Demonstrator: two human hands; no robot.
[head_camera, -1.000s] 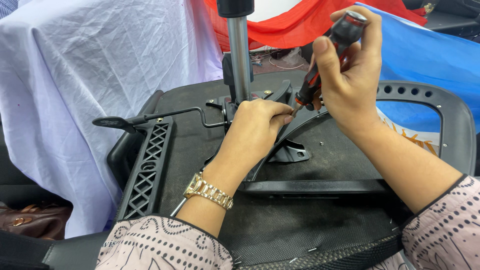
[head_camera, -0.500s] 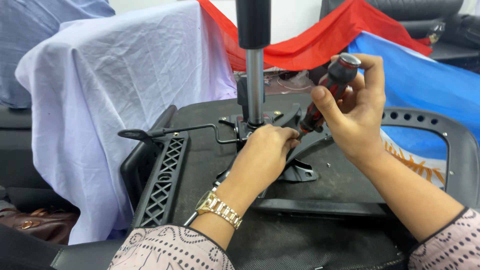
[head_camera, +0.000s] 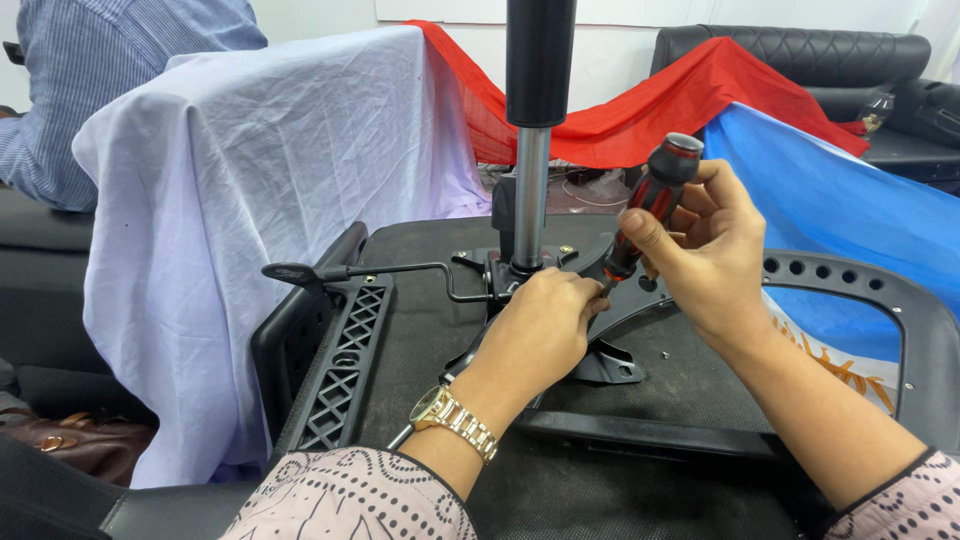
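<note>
An office chair lies upside down, its black seat underside (head_camera: 420, 330) facing up. A gas-lift column (head_camera: 532, 180) rises from the metal mechanism plate (head_camera: 500, 268). My right hand (head_camera: 705, 250) grips a black and red screwdriver (head_camera: 652, 205), tilted with its tip down towards the plate. My left hand (head_camera: 538, 330) rests closed on the mechanism right at the screwdriver's tip; what its fingers pinch is hidden. A gold watch (head_camera: 455, 418) is on my left wrist.
A black lever (head_camera: 360, 270) sticks out left from the mechanism. Armrests lie at the left (head_camera: 335, 370) and right (head_camera: 900, 310). White (head_camera: 240, 200), red (head_camera: 660, 110) and blue (head_camera: 850, 200) cloths drape furniture behind. A person in a striped shirt (head_camera: 90, 60) sits at the far left.
The view has tilted up and shifted, showing more of the column and cloths. Both hands stay at the mechanism with the screwdriver held the same way.
</note>
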